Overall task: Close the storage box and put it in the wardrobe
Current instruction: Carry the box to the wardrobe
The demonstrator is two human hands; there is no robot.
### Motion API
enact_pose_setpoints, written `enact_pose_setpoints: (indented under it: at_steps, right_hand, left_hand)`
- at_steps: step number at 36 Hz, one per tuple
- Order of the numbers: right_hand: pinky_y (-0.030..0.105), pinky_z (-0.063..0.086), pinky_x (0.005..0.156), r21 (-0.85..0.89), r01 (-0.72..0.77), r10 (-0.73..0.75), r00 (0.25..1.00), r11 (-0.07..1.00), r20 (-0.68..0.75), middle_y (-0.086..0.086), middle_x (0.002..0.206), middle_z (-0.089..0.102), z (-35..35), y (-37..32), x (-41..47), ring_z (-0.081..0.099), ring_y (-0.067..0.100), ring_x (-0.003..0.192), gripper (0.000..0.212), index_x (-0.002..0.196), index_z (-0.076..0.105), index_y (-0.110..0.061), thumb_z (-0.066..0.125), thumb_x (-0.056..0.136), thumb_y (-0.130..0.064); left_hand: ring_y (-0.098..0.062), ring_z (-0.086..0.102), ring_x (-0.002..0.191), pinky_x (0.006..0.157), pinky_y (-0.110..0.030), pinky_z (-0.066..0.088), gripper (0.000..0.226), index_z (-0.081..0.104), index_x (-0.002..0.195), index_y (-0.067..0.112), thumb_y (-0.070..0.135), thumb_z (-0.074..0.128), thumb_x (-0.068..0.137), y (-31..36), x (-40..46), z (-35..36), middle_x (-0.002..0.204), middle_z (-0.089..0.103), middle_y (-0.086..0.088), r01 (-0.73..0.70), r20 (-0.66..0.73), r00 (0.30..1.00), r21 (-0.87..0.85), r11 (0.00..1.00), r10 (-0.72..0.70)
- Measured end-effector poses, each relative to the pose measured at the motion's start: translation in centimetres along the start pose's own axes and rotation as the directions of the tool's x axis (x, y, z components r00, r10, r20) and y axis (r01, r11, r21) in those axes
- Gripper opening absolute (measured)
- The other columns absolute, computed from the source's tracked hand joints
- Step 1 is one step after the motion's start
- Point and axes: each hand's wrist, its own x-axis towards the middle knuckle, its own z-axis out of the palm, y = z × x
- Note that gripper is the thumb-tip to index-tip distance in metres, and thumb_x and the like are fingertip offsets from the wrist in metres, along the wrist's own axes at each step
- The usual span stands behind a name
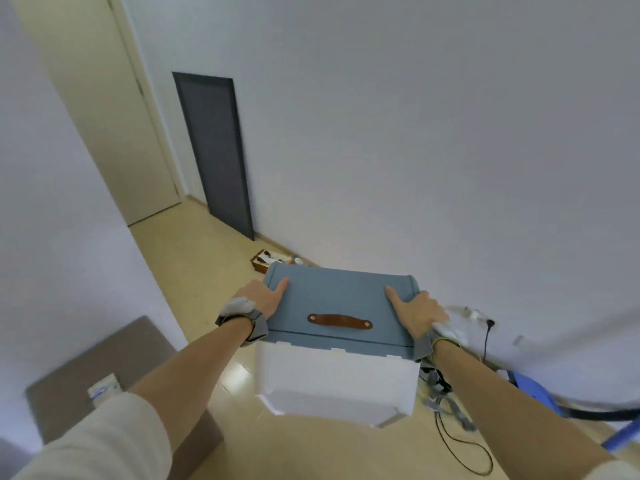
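Observation:
The storage box has white sides and a blue-grey lid with a brown leather handle. The lid lies flat on top, shut. The box is held off the floor in front of me. My left hand grips the lid's left edge, thumb on top. My right hand grips the right edge the same way. No wardrobe is in view.
A pale door and a dark grey panel leaning on the wall stand ahead left. A brown seat is at lower left. A small open box of items, cables and a blue object lie on the floor along the wall.

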Motion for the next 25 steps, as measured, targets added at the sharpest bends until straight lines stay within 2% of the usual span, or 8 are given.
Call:
enact_pose_setpoints:
  at_steps: [2,8,12,13,16,19,23,25]
  right_hand:
    - [0.04,0.055,0.079,-0.017,0.064,-0.064,0.998,0.998,0.024,0.013,0.109,0.071,-0.1,-0.7,-2.0,0.065,0.031,0.087,0.099,0.12,0.058,-0.008,0.035,0.077,-0.094]
    - [0.034,0.044,0.066,0.001,0.196,-0.195,0.974,0.981,0.117,0.013,0.104,0.069,0.7,-1.9,-5.1,0.058,0.027,0.076,0.094,0.121,0.058,-0.005,0.04,0.083,-0.089]
    - [0.032,0.041,0.063,0.032,0.33,-0.331,0.931,0.944,0.153,0.003,0.081,0.055,1.0,-4.1,-9.6,0.053,0.018,0.064,0.063,0.08,0.049,-0.017,0.049,0.089,-0.079]
    - [0.032,0.04,0.064,0.039,0.364,-0.365,0.913,0.931,0.183,0.003,0.08,0.054,1.3,-5.2,-11.0,0.052,0.018,0.063,0.061,0.078,0.047,-0.017,0.05,0.09,-0.077]
    - [0.032,0.043,0.067,0.033,0.419,-0.416,0.885,0.907,0.21,0.004,0.084,0.058,2.6,-7.3,-13.6,0.057,0.024,0.072,0.066,0.094,0.058,-0.014,0.05,0.087,-0.08]
    - [0.034,0.045,0.063,0.02,0.477,-0.467,0.85,0.879,0.244,0.003,0.081,0.063,4.9,-9.5,-16.3,0.058,0.02,0.066,0.082,0.102,0.066,-0.011,0.045,0.082,-0.087]
    - [0.037,0.045,0.068,-0.014,0.528,-0.498,0.808,0.849,0.314,0.014,0.107,0.07,6.5,-11.8,-20.0,0.058,0.028,0.077,0.091,0.116,0.059,-0.007,0.041,0.081,-0.089]
    - [0.037,0.045,0.067,-0.019,0.594,-0.551,0.758,0.805,0.351,0.014,0.108,0.07,8.0,-13.6,-23.4,0.059,0.029,0.079,0.093,0.118,0.057,-0.006,0.04,0.081,-0.09]
  left_hand:
    - [-0.018,0.061,0.064,0.056,-0.031,0.04,0.076,0.062,0.081,0.019,0.089,0.032,0.085,-2.4,-2.7,-0.5,0.075,0.065,-0.001,0.059,-0.036,0.998,-0.006,0.998,-0.059]
    - [-0.02,0.061,0.062,0.055,-0.031,0.039,0.082,0.062,0.075,0.017,0.091,0.028,0.083,-7.3,-8.0,-1.2,0.071,0.064,-0.002,0.167,-0.068,0.984,0.0,0.986,-0.166]
    - [-0.021,0.061,0.063,0.059,-0.032,0.043,0.084,0.063,0.077,0.016,0.093,0.028,0.082,-12.1,-12.3,-1.8,0.073,0.063,-0.003,0.272,-0.077,0.959,-0.032,0.962,-0.274]
    - [-0.021,0.059,0.063,0.06,-0.032,0.043,0.084,0.063,0.077,0.016,0.092,0.028,0.083,-13.8,-13.7,-2.3,0.075,0.064,-0.003,0.302,-0.087,0.949,-0.035,0.953,-0.304]
    - [-0.025,0.062,0.069,0.065,-0.033,0.046,0.082,0.065,0.08,0.013,0.087,0.03,0.089,-17.2,-16.7,-3.1,0.092,0.073,-0.01,0.37,-0.088,0.924,-0.05,0.928,-0.373]
    - [-0.026,0.068,0.074,0.075,-0.035,0.057,0.091,0.07,0.089,0.015,0.093,0.025,0.082,-21.6,-20.2,-3.9,0.088,0.073,-0.006,0.437,-0.106,0.888,-0.114,0.892,-0.448]
    - [-0.026,0.063,0.069,0.066,-0.033,0.051,0.088,0.068,0.085,0.015,0.093,0.027,0.082,-25.7,-24.4,-5.1,0.084,0.07,-0.007,0.484,-0.136,0.855,-0.141,0.864,-0.501]
    - [-0.027,0.065,0.069,0.064,-0.032,0.051,0.087,0.068,0.079,0.014,0.091,0.029,0.084,-28.7,-27.6,-6.1,0.084,0.072,-0.011,0.534,-0.152,0.815,-0.179,0.827,-0.559]
